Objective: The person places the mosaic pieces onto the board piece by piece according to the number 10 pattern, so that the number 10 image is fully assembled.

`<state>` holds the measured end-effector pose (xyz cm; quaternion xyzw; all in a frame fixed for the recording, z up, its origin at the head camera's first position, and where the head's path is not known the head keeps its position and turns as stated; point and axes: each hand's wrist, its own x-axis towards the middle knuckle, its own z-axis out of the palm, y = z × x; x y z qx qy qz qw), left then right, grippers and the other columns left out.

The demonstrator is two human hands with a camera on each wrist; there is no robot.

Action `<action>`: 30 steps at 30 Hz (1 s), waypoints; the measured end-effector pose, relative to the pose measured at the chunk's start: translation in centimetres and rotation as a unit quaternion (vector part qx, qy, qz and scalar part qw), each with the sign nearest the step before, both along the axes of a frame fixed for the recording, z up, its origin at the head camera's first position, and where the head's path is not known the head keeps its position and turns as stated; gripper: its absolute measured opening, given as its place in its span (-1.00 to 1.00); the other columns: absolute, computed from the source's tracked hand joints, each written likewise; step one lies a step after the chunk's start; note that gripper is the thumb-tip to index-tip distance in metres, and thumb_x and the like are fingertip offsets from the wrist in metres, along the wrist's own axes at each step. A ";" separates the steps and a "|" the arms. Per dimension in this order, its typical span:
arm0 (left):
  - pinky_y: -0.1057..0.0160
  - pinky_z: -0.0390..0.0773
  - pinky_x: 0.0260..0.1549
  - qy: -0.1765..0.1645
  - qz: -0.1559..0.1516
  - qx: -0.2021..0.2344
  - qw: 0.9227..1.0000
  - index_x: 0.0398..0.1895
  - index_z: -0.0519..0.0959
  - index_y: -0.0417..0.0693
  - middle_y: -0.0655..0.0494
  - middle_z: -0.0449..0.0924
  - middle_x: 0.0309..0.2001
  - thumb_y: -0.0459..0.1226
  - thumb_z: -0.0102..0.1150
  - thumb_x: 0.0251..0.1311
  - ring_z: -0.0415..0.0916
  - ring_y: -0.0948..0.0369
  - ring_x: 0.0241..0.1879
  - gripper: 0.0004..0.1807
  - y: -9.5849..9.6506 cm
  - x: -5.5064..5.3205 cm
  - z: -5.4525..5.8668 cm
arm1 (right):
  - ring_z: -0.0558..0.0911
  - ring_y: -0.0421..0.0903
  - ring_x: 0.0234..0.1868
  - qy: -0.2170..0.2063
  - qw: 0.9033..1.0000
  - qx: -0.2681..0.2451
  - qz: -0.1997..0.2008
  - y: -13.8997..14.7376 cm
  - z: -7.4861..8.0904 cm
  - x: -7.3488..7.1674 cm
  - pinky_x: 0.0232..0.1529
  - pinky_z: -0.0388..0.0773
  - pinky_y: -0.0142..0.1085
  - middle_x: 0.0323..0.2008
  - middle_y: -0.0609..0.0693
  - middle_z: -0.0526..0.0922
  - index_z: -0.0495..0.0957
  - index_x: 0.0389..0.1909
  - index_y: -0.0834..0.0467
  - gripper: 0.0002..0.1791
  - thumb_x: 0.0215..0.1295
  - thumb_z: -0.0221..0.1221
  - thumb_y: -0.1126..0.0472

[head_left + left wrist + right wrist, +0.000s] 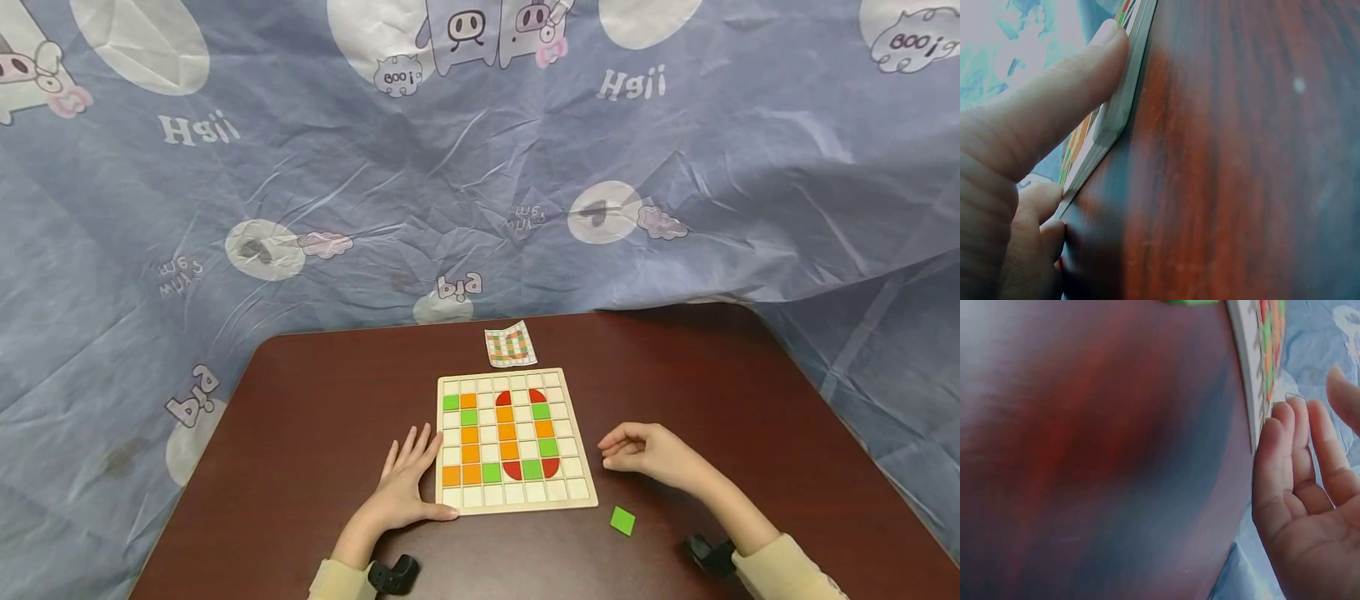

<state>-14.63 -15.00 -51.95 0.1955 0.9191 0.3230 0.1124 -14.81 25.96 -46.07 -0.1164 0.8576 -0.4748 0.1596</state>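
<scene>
A wooden grid board lies on the table, with orange and green squares and red quarter-round pieces set in some of its cells. My left hand is spread at the board's near left corner, thumb along the front edge and fingers by the left side. In the left wrist view the thumb presses against the board's edge. To the right of the board, my right hand hovers with loosely bent fingers and holds nothing. A loose green square tile lies near the board's front right corner.
Behind the board lies a small paper card printed with a coloured grid pattern. A blue patterned cloth hangs behind the dark red table. Each wrist wears a black band device, the left one close to the tabletop.
</scene>
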 end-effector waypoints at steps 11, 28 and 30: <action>-0.26 -0.37 0.45 0.004 0.001 -0.003 1.000 0.58 0.01 -0.06 -0.15 -0.20 0.59 0.16 0.54 -0.21 -0.37 -0.13 0.58 0.31 0.0 0.0 0.0 | 0.62 -0.30 -0.32 -0.020 0.999 0.001 0.035 -0.1 -1.7 4.0 -0.32 0.60 -0.43 -0.29 0.05 0.68 0.62 -0.19 0.24 -0.67 0.06 0.44 0.18; -0.28 -0.37 0.44 0.005 0.002 0.000 1.000 0.57 0.01 -0.07 -0.16 -0.20 0.59 0.16 0.54 -0.22 -0.36 -0.15 0.58 0.31 0.0 0.1 0.0 | 0.44 -0.37 -0.34 0.101 0.990 0.073 0.058 -0.7 -2.4 5.8 -0.34 0.54 -0.44 -0.35 -0.21 0.49 0.61 -0.30 0.03 -0.70 -0.06 0.50 0.20; -0.28 -0.37 0.45 0.003 0.001 -0.002 1.000 0.57 0.01 -0.07 -0.16 -0.20 0.59 0.16 0.54 -0.21 -0.36 -0.15 0.58 0.31 0.0 0.0 0.0 | 0.45 -0.37 -0.34 0.110 0.989 0.075 0.058 -0.8 -2.4 5.8 -0.35 0.54 -0.44 -0.36 -0.22 0.49 0.60 -0.31 0.02 -0.69 -0.07 0.50 0.21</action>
